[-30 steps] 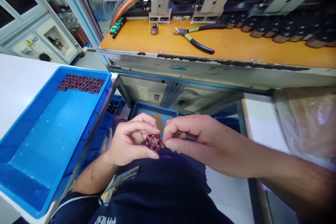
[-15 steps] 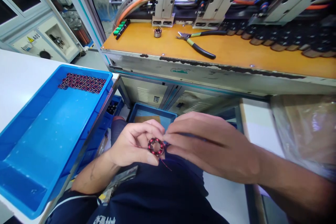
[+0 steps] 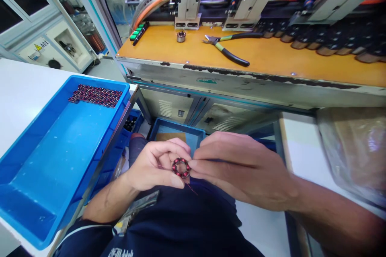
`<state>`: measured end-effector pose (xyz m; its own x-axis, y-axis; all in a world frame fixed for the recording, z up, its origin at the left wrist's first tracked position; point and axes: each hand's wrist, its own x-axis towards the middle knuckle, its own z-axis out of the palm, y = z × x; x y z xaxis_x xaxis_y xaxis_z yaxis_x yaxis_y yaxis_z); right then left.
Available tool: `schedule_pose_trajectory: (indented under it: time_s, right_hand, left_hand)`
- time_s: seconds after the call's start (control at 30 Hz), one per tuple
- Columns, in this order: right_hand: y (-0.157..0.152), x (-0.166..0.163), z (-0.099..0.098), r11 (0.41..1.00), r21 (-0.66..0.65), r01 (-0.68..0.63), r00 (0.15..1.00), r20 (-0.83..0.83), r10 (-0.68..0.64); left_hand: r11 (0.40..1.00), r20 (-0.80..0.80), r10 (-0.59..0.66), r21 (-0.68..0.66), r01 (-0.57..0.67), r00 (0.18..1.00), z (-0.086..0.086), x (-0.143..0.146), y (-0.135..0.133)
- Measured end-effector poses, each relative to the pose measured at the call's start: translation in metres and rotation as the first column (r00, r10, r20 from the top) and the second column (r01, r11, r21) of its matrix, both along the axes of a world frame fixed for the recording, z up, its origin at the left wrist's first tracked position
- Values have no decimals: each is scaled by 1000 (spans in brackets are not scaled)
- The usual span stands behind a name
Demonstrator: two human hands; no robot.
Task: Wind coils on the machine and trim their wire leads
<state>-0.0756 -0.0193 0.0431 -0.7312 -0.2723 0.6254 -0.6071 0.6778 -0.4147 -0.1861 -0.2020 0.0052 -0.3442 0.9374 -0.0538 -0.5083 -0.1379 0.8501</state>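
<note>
Well apart from the chipped edge (image 3: 265,76) of the orange-topped bench (image 3: 157,48) at twelve o'clock, one dark ring of red wire coils (image 3: 175,167) is clamped in the left hand (image 3: 150,168) at nine, while the right hand (image 3: 241,168) is held bunched at three (what is pinched cannot be told).

A wound stator (image 3: 181,175) sits between a worker's left hand (image 3: 153,166) and right hand (image 3: 241,172), before the torso (image 3: 187,221). To the left, a tray (image 3: 60,152) rests on a table (image 3: 27,96), small parts (image 3: 96,96) packed at its far end. Ahead, a workbench (image 3: 157,50) bears, left to right, a marker pen (image 3: 140,34), a single stator (image 3: 181,37), diagonal cutters (image 3: 216,41) and clustered cylinders (image 3: 325,45), hoses (image 3: 150,4) behind. At right, a plastic bag (image 3: 352,148) lies on a side table (image 3: 301,140).
</note>
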Motion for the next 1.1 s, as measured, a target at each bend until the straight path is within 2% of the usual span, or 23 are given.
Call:
schedule_pose_trajectory:
  time_s: [0.2,0.33,0.43,0.5,0.6,0.67,0.83,0.93,1.03,1.1]
  right_hand:
    - [-10,5,-9,983,-137,124,992,19,-123]
    - [-20,6,-15,941,-267,209,978,74,-196]
    - [-23,5,-21,931,-268,246,967,2,-255]
    - [-24,5,-25,936,-242,254,960,-58,-275]
    - [-23,4,-28,941,-220,258,955,-86,-283]
    - [-24,4,-28,936,-217,276,950,-86,-301]
    - [-31,3,-28,899,-229,373,916,-62,-395]
    - [-32,2,-26,882,-231,410,904,-23,-426]
    - [-30,3,-23,890,-239,388,918,18,-396]
    - [-27,5,-21,913,-221,341,938,12,-348]
  left_hand:
    - [990,-230,111,116,-86,967,0,-2,2]
    - [973,-354,203,177,-148,913,-1,1,5]
    - [958,-383,271,199,-207,883,-4,0,4]
    - [974,-371,223,123,-190,901,-5,-2,1]
    - [999,-296,31,-33,-43,955,-5,-5,-4]
    - [998,-242,-3,-66,-13,970,-4,-4,-6]
    - [989,-171,127,97,-112,977,-5,4,-3]
    - [969,-211,191,195,-150,959,-6,2,-2]
    - [946,-261,235,283,-159,936,-10,-1,-1]
    - [930,-198,233,331,-158,952,-14,-1,0]
